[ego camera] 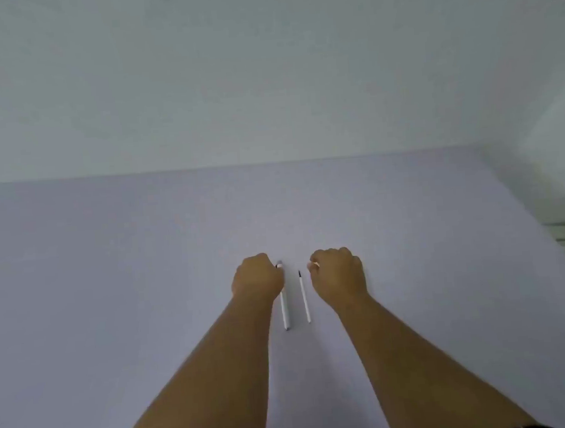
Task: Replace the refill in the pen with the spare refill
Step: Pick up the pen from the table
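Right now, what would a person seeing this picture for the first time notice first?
Two bare forearms reach in from the bottom edge, ending in a left hand and a right hand, both curled. Between them, on the pale table, lie a white pen, its far end at the left hand, and a thinner spare refill.

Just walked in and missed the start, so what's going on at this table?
A person is about to swap a pen's refill. The white pen and the thinner spare refill lie side by side on the table, between two curled hands. The left hand is against the pen's far end, perhaps starting to pick it up. The right hand sits beside the refill, apart from it. The pen looks unopened so far.
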Motion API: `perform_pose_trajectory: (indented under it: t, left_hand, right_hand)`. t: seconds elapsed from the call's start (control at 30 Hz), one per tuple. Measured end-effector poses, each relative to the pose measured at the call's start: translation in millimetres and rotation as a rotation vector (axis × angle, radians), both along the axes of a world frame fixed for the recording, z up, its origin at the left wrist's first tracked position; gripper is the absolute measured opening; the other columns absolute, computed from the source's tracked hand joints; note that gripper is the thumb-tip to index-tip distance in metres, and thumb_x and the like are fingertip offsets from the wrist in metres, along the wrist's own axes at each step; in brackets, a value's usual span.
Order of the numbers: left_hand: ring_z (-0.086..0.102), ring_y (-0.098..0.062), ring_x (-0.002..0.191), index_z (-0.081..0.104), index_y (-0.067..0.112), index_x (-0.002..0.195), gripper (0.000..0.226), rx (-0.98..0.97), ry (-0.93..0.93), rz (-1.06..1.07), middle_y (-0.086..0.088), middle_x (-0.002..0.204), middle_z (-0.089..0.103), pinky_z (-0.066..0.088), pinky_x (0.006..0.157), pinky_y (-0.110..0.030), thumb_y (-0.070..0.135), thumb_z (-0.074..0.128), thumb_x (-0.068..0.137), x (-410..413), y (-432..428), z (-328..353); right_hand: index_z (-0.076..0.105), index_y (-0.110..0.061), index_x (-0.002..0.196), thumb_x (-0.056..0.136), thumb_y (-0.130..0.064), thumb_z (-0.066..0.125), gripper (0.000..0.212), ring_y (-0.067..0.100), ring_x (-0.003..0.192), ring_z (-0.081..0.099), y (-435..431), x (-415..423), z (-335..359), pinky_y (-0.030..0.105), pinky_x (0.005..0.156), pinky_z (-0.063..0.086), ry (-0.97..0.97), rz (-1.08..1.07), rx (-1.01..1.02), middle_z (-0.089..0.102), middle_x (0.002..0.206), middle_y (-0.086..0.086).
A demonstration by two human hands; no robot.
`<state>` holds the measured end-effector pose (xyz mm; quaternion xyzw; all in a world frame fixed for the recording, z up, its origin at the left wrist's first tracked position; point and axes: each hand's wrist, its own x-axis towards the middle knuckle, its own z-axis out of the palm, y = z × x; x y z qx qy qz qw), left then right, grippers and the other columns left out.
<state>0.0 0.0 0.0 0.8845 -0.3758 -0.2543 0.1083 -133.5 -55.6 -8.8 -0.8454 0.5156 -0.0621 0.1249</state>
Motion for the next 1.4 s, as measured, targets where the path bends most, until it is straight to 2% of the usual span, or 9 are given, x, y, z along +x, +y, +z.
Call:
perform_pose_trajectory:
  t: [0.3, 0.43, 0.57, 0.7, 0.83, 1.03, 1.1, 1.23, 1.4]
  left_hand:
    - [0.053, -0.021, 0.065, 0.048, 0.014, 0.066, 0.02, 0.046, 0.204, 0.174, 0.001, 0.063, 0.047, 0.041, 0.057, -0.027, 0.021, 0.062, 0.079, -15.5, 5.9, -27.8]
    - [0.045, -0.015, 0.05, 0.048, 0.013, 0.056, 0.022, -0.077, 0.276, 0.209, 0.001, 0.055, 0.047, 0.034, 0.046, -0.023, 0.019, 0.059, 0.074, -11.5, 10.1, -21.1]
    - [0.054, -0.008, 0.057, 0.063, 0.016, 0.076, 0.013, -0.264, 0.346, 0.153, 0.005, 0.067, 0.061, 0.041, 0.05, -0.019, 0.029, 0.065, 0.078, -11.3, 17.0, -3.6]
    - [0.058, -0.007, 0.066, 0.06, 0.021, 0.082, 0.017, -0.365, 0.398, 0.09, 0.008, 0.073, 0.061, 0.045, 0.059, -0.018, 0.033, 0.071, 0.079, -11.7, 22.7, 18.9]
    - [0.064, -0.018, 0.079, 0.07, 0.011, 0.086, 0.022, -0.318, 0.558, 0.108, -0.004, 0.085, 0.072, 0.056, 0.082, -0.037, 0.033, 0.066, 0.084, -7.3, 26.3, 38.7]
    - [0.066, -0.015, 0.071, 0.073, 0.01, 0.079, 0.018, -0.311, 0.673, 0.093, -0.003, 0.076, 0.073, 0.056, 0.077, -0.03, 0.026, 0.067, 0.085, -4.2, 28.8, 59.2]
    - [0.066, -0.014, 0.069, 0.072, 0.009, 0.081, 0.017, -0.325, 0.712, 0.146, -0.004, 0.077, 0.072, 0.056, 0.07, -0.024, 0.024, 0.065, 0.086, -1.8, 33.5, 58.8]
    - [0.065, -0.017, 0.067, 0.07, 0.008, 0.086, 0.019, -0.393, 0.837, 0.247, -0.005, 0.08, 0.068, 0.057, 0.065, -0.024, 0.023, 0.06, 0.09, 2.4, 38.8, 59.5]
    - [0.068, -0.018, 0.064, 0.068, 0.015, 0.092, 0.019, -0.44, 0.893, 0.269, -0.004, 0.086, 0.065, 0.058, 0.06, -0.025, 0.029, 0.055, 0.092, -0.3, 34.4, 64.1]
  right_hand:
    - [0.067, -0.017, 0.092, 0.091, -0.023, 0.045, 0.023, 0.025, 0.095, 0.054, 2.3, -2.7, -20.1, 0.036, 0.077, 0.042, -0.036, -0.012, 0.047, 0.07, 0.092, 0.003]
    - [0.068, -0.013, 0.091, 0.091, -0.024, 0.049, 0.021, 0.02, 0.09, 0.054, 4.2, 4.8, -11.4, 0.032, 0.072, 0.046, -0.24, -0.077, 0.215, 0.068, 0.09, 0.004]
    - [0.067, -0.013, 0.093, 0.087, -0.039, 0.059, 0.028, 0.015, 0.078, 0.057, 7.4, 19.5, 8.3, 0.024, 0.067, 0.041, -0.527, -0.266, 0.546, 0.063, 0.082, -0.003]
    - [0.064, -0.016, 0.072, 0.084, -0.036, 0.062, 0.023, 0.015, 0.066, 0.056, 9.9, 27.6, 28.8, 0.026, 0.058, 0.044, -0.633, -0.314, 0.596, 0.061, 0.068, -0.003]
    - [0.068, -0.002, 0.078, 0.082, -0.028, 0.064, 0.027, 0.022, 0.07, 0.059, 9.7, 30.6, 48.5, 0.044, 0.077, 0.055, -0.747, -0.365, 0.694, 0.065, 0.074, 0.008]
    - [0.063, -0.011, 0.063, 0.086, -0.026, 0.061, 0.027, 0.015, 0.054, 0.054, -10.9, 27.4, 60.4, 0.029, 0.065, 0.052, -1.035, -0.671, 0.791, 0.059, 0.061, 0.003]
    - [0.064, -0.008, 0.068, 0.087, -0.029, 0.058, 0.029, 0.016, 0.055, 0.056, -20.2, 16.6, 57.5, 0.034, 0.07, 0.052, -0.921, -0.633, 0.707, 0.06, 0.063, 0.003]
    - [0.063, -0.012, 0.074, 0.087, -0.029, 0.058, 0.022, 0.022, 0.068, 0.055, -13.0, -4.8, 32.1, 0.029, 0.065, 0.041, -0.31, -0.267, 0.491, 0.059, 0.068, 0.005]
    - [0.065, -0.007, 0.091, 0.085, -0.022, 0.06, 0.017, 0.02, 0.072, 0.055, 6.9, -10.0, -2.8, 0.029, 0.066, 0.044, -0.224, -0.295, 0.446, 0.067, 0.087, 0.008]
